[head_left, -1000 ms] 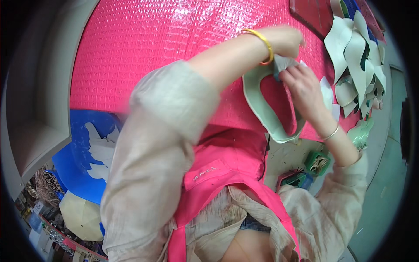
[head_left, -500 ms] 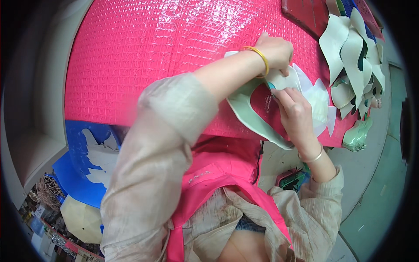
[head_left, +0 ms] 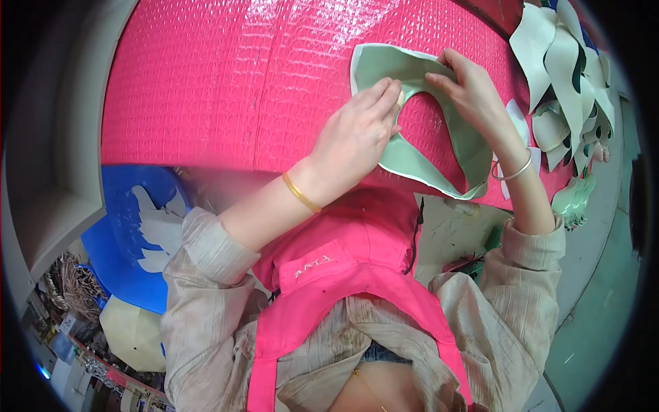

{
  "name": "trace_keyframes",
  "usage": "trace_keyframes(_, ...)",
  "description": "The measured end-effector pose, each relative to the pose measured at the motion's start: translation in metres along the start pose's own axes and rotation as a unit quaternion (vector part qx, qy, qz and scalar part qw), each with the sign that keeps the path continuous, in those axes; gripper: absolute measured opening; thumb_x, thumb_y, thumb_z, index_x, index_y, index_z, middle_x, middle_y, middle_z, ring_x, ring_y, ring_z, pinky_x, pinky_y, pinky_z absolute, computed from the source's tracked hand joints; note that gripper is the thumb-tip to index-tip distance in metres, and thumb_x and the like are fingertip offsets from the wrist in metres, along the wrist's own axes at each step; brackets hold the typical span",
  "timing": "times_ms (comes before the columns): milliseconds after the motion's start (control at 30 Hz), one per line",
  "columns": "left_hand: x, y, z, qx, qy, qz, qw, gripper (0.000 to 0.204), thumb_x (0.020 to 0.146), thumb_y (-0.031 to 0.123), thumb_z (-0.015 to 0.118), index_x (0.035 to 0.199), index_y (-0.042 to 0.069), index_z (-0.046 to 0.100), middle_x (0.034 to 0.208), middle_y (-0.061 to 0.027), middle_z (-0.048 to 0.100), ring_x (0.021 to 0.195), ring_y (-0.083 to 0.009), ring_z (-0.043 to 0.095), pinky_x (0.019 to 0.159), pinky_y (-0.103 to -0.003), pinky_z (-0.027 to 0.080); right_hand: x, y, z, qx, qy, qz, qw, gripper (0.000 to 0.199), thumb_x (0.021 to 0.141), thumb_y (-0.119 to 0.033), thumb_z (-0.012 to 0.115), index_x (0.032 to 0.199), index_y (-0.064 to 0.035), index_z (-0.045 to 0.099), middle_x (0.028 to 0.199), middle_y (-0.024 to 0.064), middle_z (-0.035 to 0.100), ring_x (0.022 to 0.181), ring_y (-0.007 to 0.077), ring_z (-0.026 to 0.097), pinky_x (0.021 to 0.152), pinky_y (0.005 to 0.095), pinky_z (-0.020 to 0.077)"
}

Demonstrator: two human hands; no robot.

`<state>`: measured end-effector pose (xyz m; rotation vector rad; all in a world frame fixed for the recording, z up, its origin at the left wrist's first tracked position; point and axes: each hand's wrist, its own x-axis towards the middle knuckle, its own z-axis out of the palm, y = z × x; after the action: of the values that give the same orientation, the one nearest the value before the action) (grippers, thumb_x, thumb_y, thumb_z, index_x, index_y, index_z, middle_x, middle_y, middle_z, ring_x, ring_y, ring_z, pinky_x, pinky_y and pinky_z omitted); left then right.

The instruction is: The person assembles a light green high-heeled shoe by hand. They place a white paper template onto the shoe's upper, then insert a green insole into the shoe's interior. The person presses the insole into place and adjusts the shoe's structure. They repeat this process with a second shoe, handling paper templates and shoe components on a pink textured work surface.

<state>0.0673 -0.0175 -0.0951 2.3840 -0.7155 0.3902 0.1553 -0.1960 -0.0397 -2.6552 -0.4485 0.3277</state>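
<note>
A curved pale green shoe upper piece (head_left: 473, 161) with white edges lies on the pink table cover (head_left: 206, 103), its opening facing me. My left hand (head_left: 360, 130) is on its left arm by the inner edge, fingers pressed together and the thumb under the edge. At the far right part of the same piece, my right hand (head_left: 470, 86) pinches it between thumb and fingers. Thin white pieces (head_left: 518, 122) show just right of my right wrist, partly covered by the arm.
Many pale curved leather pieces (head_left: 566, 62) are heaped at the table's right side. Below them sits a bundle of light green pieces (head_left: 575, 199). A dark red slab (head_left: 498, 12) is at the far right. Left of me, a blue chair (head_left: 117, 254) carries white scraps (head_left: 163, 230).
The green piece has turned and spread out, showing its green face. My left hand has drawn back left and nearer; my right hand has moved farther off, to the piece's far edge.
</note>
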Motion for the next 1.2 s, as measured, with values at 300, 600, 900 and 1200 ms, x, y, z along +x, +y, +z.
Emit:
trace_keyframes(300, 0.024, 0.007, 0.012, 0.134, -0.027, 0.031, 0.99, 0.031, 0.074, 0.016, 0.058, 0.102, 0.002, 0.056, 0.095, -0.0074, 0.05, 0.087, -0.0203, 0.05, 0.083, -0.031, 0.042, 0.017, 0.009, 0.001, -0.088, -0.03, -0.025, 0.995, 0.032, 0.076, -0.027, 0.063, 0.084, 0.0035, 0.055, 0.074, 0.0216, 0.058, 0.073, 0.0351, 0.057, 0.064, 0.0415, 0.0432)
trace_keyframes(600, 0.028, 0.005, 0.021, 0.108, -0.02, 0.054, 0.992, 0.03, 0.072, 0.015, 0.058, 0.097, -0.002, 0.058, 0.099, -0.006, 0.051, 0.087, -0.0196, 0.05, 0.083, -0.03, 0.042, -0.001, 0.038, 0.003, 0.14, -0.013, -0.024, 0.99, 0.031, 0.071, -0.021, 0.069, 0.091, 0.0001, 0.058, 0.075, 0.0118, 0.061, 0.065, 0.0185, 0.056, 0.062, 0.0305, 0.0452)
trace_keyframes(900, 0.035, 0.003, 0.025, 0.109, -0.04, 0.079, 0.99, 0.032, 0.074, 0.019, 0.058, 0.101, 0.002, 0.057, 0.095, -0.0021, 0.051, 0.089, -0.0177, 0.05, 0.081, -0.029, 0.044, -0.013, 0.04, 0.003, 0.111, 0.01, -0.024, 0.994, 0.028, 0.07, -0.014, 0.07, 0.091, -0.0006, 0.058, 0.078, 0.01, 0.062, 0.071, 0.0153, 0.058, 0.066, 0.0286, 0.0464)
trace_keyframes(1200, 0.037, -0.006, 0.032, 0.012, -0.014, 0.082, 0.996, 0.034, 0.076, 0.021, 0.059, 0.107, 0.009, 0.056, 0.099, -0.0019, 0.051, 0.095, -0.0173, 0.049, 0.078, -0.027, 0.047, -0.018, 0.041, 0.012, 0.073, 0.109, -0.008, 0.991, 0.025, 0.069, -0.012, 0.069, 0.089, -0.0014, 0.059, 0.081, 0.0119, 0.062, 0.074, 0.0239, 0.061, 0.066, 0.0303, 0.0469)
